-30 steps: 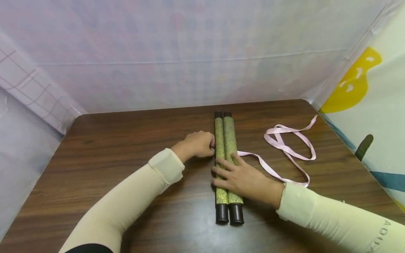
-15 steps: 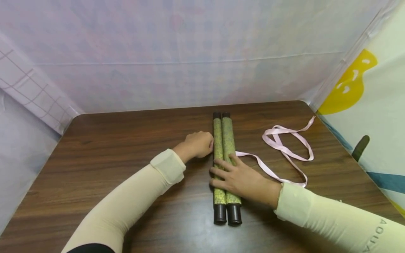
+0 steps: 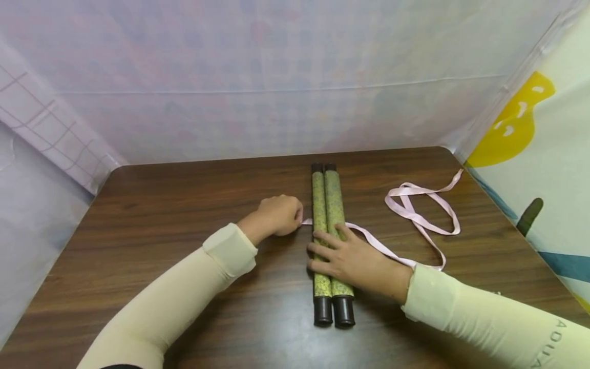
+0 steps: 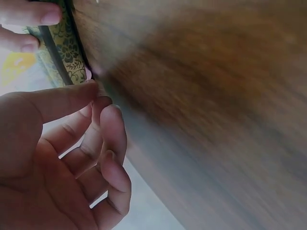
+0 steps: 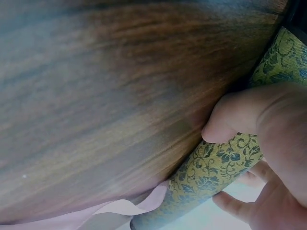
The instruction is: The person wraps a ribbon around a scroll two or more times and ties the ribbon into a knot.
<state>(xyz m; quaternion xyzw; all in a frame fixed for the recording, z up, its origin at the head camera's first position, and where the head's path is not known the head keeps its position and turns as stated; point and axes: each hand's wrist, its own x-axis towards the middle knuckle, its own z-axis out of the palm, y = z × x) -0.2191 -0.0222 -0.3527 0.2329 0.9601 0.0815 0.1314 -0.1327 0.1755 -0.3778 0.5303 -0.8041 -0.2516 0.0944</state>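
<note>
A rolled scroll (image 3: 333,197) in yellow-green patterned brocade lies on the table as two parallel rolls with dark end caps. My right hand (image 3: 345,256) holds it down, fingers spread across both rolls. In the right wrist view, the thumb (image 5: 225,120) presses the side of the near roll. A pink ribbon (image 3: 369,236) runs beneath the scroll and emerges on both sides. Just left of the rolls, my left hand (image 3: 281,215) pinches the short end between thumb and index finger. Only a sliver of ribbon (image 4: 88,73) shows beside those fingertips in the left wrist view.
The ribbon's long end lies in loose loops on the right of the brown wooden table (image 3: 184,205). A pale checked cloth wall (image 3: 276,123) rises behind the far edge. Printed sheets hang at both sides.
My left hand has drawn away to the left from the scroll, bringing a short length of pink ribbon out from under it. The right hand stays in place on the rolls.
</note>
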